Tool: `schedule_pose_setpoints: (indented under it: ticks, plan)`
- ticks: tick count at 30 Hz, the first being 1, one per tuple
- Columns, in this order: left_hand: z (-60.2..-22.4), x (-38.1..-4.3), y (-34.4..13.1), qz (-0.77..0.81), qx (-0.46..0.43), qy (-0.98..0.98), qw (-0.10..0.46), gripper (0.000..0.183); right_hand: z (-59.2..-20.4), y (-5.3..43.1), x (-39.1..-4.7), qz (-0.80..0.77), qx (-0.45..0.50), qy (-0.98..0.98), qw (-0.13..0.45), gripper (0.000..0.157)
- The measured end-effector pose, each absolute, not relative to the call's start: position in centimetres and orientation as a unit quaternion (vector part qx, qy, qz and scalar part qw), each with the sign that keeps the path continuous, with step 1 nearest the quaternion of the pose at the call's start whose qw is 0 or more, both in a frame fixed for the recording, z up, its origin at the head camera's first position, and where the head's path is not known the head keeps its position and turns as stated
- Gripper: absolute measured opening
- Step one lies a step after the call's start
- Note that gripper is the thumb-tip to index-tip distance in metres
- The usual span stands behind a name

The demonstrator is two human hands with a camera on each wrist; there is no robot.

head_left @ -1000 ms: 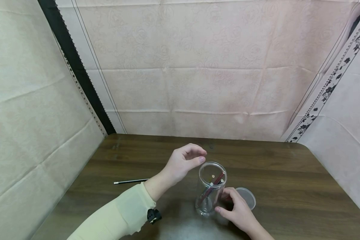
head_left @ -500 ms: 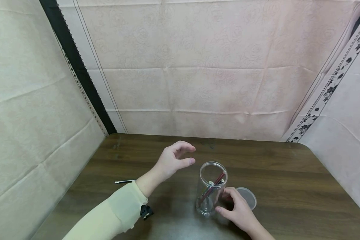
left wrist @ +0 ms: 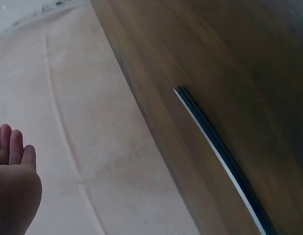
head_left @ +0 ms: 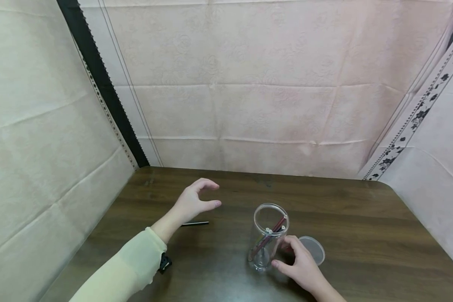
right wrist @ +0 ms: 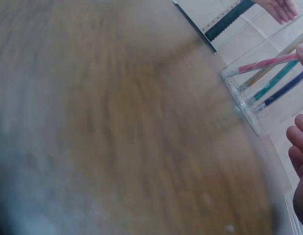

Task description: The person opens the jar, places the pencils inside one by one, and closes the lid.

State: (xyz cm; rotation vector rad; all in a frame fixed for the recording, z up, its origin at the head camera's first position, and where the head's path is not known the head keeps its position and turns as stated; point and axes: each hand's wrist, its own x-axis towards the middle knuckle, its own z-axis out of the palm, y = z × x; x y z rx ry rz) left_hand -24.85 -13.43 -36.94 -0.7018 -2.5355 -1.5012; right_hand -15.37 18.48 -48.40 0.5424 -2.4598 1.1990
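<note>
In the head view, a tall clear jar [head_left: 255, 240] stands upright on the table, with several pencils [head_left: 274, 230] leaning inside it. My right hand [head_left: 298, 265] holds the jar's lower right side between thumb and fingers. Red, tan, green and blue pencils [right wrist: 267, 63] show through the jar wall in the right wrist view. My left hand [head_left: 193, 202] hovers with fingers apart and holds nothing. Below it a black pencil [head_left: 195, 223] lies on the table, partly hidden by the wrist; the left wrist view shows this dark pencil [left wrist: 215, 147] closer, with a pale edge.
A round translucent lid [head_left: 313, 250] lies on the table right of the jar, partly behind my right hand. The brown wooden table [head_left: 343, 214] has pale cloth [head_left: 249, 109] hanging behind it and on both sides. A black item [head_left: 165, 263] sits at my left cuff.
My left hand has moved left, away from the jar's mouth, to over the black pencil. The pencil's right end now shows and its left part is covered. My right hand stays on the jar.
</note>
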Motion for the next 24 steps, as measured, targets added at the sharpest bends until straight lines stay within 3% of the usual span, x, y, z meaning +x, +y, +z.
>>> schedule_pose_setpoints:
  ticks: [10, 24]
  plan:
    - [-39.2, -25.2, -16.9, -0.424, -0.202, -0.882, 0.039, 0.046, -48.1, 18.2, -15.3, 0.430, 0.157, -0.878, 0.143, 0.054]
    - [-41.2, -25.4, -19.7, -0.335, -0.218, -0.916, 0.014, 0.049, -48.2, 17.9, -15.3, 0.426, 0.185, -0.871, 0.160, 0.049]
